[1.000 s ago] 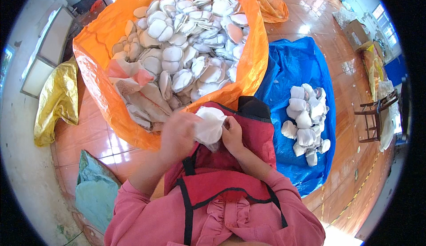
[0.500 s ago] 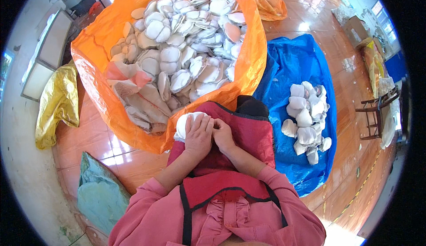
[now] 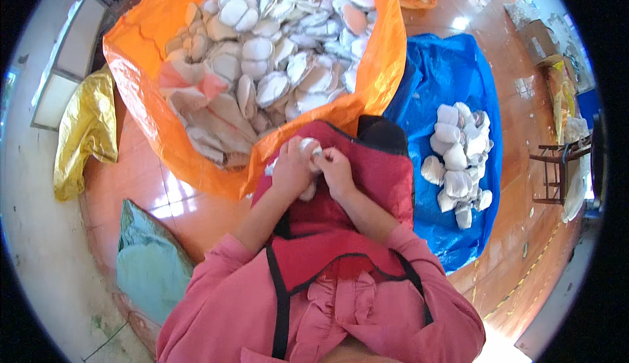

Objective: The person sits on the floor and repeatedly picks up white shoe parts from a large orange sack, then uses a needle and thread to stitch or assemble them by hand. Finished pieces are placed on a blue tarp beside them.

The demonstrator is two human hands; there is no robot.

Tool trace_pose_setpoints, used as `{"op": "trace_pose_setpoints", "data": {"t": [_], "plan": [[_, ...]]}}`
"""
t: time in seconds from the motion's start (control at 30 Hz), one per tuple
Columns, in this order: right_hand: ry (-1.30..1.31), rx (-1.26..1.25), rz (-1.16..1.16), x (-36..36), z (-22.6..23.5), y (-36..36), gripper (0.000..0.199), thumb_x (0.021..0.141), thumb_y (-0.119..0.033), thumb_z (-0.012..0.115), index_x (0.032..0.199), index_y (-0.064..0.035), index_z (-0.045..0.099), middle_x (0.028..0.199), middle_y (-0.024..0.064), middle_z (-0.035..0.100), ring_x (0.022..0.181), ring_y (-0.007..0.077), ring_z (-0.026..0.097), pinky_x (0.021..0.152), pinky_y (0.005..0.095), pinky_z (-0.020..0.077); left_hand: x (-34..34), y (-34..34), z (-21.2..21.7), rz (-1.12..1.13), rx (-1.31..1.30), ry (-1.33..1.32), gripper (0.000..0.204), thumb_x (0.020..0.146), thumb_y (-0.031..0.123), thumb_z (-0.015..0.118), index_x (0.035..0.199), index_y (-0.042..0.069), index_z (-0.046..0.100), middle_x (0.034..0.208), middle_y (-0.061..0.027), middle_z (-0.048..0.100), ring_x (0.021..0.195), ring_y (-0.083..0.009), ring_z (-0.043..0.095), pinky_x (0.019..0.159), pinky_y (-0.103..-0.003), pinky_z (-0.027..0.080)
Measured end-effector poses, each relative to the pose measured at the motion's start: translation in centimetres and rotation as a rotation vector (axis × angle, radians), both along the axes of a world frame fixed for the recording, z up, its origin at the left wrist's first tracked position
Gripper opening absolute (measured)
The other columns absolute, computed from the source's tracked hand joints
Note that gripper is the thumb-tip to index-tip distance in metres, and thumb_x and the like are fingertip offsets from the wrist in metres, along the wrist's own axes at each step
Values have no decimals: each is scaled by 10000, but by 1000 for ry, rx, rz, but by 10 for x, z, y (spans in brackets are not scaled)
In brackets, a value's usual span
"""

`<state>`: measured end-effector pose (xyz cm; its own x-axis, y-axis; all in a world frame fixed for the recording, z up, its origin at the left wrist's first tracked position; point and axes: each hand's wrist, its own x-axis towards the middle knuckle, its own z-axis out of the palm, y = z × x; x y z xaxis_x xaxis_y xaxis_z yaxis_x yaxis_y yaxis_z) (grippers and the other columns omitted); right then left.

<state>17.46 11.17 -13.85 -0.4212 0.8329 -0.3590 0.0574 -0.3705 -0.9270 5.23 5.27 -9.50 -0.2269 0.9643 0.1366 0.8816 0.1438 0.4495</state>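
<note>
Over the red apron (image 3: pixel 380 196) on my lap, both of my hands are together on one white cloth pad (image 3: pixel 307 191). My left hand (image 3: pixel 291 168) wraps round it and covers most of it; white shows above the fingers and below the palm, so the pad looks folded or bunched. Close by on the right, my right hand (image 3: pixel 335 171) pinches the pad's edge with thumb and fingertips. Just beyond my hands stands a big orange sack (image 3: pixel 386 68), its mouth wide, full of similar flat white pads (image 3: pixel 257 57).
To the right lies a blue sack (image 3: pixel 481 68) with a heap of rounded white pads (image 3: pixel 457 160) on it. A yellow sack (image 3: pixel 85 133) and a pale green sack (image 3: pixel 149 265) lie at the left. A wooden stool (image 3: pixel 552 173) stands far right on the tiled floor.
The pad was spread flatter under my left hand; now it is bunched inside that hand. My right fingers have closed on its edge. The whole view has shifted slightly.
</note>
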Motion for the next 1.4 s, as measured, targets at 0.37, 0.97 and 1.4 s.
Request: {"op": "trace_pose_setpoints", "data": {"t": [0.37,0.97,1.4], "plan": [[336,-477,-80,6,10,3,135,867,-134,711,907,-43,619,855,36,654,756,130,607,698,270,488,-33,1,-7,-286,-27,-59,797,644,307,843,1324,81,494,1024,-132,572,945,-330,608,815,-442,510],[-82,470,100,3,6,-2,298,810,-71,745,1066,-47,596,991,83,645,921,198,620,821,313,498,-32,1,-5,62,-115,-365,560,735,333,808,1194,133,559,985,-173,690,918,-397,663,758,-490,524],[-177,651,257,12,16,11,241,797,-71,661,1036,-54,642,1078,122,665,1044,290,612,938,376,462,-48,4,7,-90,-301,-566,732,782,198,769,1436,165,440,1185,-162,655,1083,-291,650,914,-371,505]]}}
